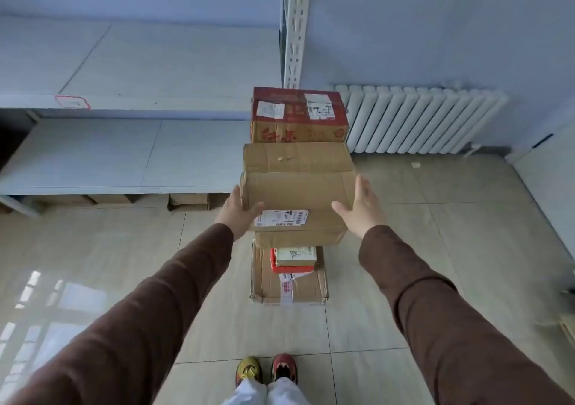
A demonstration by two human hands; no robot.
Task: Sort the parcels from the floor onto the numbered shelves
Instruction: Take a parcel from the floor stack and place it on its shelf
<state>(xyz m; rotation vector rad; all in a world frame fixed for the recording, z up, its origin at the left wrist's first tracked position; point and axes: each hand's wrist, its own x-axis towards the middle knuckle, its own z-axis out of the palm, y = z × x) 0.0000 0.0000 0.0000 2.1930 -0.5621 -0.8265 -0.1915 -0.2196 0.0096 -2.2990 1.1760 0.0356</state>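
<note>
A brown carton (298,193) with a white shipping label is at the top of a parcel stack on the tiled floor. My left hand (238,213) grips its left side with the thumb on the near face. My right hand (362,205) clasps its right side, thumb forward. Below it lie a small red and white parcel (294,258) and a flat taped carton (289,283). A red-topped carton (298,113) with two labels stands behind. White shelves sit to the left; the upper shelf (155,62) carries a red-bordered tag (72,102) on its front edge, above a lower shelf (93,155).
A white radiator (420,118) lines the back wall to the right. A perforated shelf upright (297,31) rises behind the stack. Flattened cardboard (188,202) lies under the lowest shelf. My feet (266,370) stand just short of the stack.
</note>
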